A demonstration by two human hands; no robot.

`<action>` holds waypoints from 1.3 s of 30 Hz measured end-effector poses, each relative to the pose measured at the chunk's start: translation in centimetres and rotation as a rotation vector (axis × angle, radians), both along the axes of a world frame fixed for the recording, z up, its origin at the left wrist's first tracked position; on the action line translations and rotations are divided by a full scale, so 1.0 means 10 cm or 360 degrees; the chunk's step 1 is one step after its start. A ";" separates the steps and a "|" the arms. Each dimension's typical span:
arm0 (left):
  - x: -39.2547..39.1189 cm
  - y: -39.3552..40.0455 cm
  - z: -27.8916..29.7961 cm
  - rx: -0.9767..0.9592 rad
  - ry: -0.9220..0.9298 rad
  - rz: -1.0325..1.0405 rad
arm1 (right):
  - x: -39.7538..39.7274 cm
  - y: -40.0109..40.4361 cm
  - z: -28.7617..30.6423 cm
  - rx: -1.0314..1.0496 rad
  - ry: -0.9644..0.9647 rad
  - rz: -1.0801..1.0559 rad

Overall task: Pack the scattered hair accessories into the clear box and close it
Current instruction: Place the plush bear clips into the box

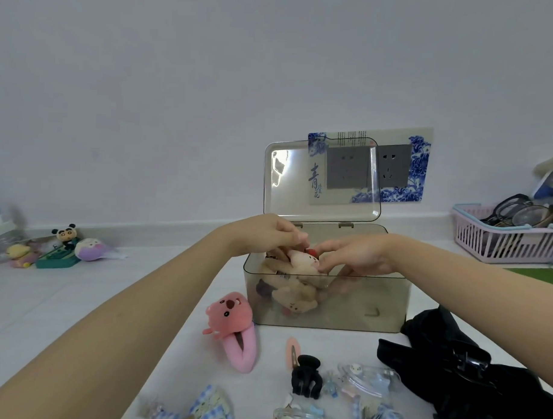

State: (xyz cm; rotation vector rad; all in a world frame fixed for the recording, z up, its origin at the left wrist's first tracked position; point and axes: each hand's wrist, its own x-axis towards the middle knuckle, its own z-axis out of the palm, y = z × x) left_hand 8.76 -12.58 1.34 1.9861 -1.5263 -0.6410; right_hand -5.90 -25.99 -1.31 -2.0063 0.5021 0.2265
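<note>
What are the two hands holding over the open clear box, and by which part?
Both hands, left and right, pinch a small cream plush hair accessory at its sides with their fingers.

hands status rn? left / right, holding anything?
Left hand: fingers curled, pinching the cream plush clip over the clear box.
Right hand: fingers pinching the same plush clip from the other side.

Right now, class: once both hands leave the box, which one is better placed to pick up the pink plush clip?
Probably left. The pink clip lies left of the box, just beneath the left hand; the right hand would have to cross over.
</note>
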 end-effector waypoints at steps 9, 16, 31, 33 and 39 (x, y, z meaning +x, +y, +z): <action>-0.01 -0.01 0.01 0.0120 -0.0375 0.0044 | -0.07 -0.17 0.07 -0.0190 -0.0088 -0.0076; 0.01 -0.01 -0.03 0.0095 -0.0395 0.0062 | 0.02 -0.14 0.08 -0.0227 0.0078 0.0030; 0.10 0.02 -0.08 0.0160 -0.0419 0.0070 | 0.12 0.07 0.02 -0.0272 -0.0144 0.0015; 0.06 0.02 -0.05 0.0200 -0.0458 0.0051 | 0.09 0.07 0.06 -0.0272 -0.0185 0.0049; 0.03 0.04 -0.01 0.0242 -0.0498 0.0083 | 0.22 0.22 0.07 -0.0237 -0.0343 0.0146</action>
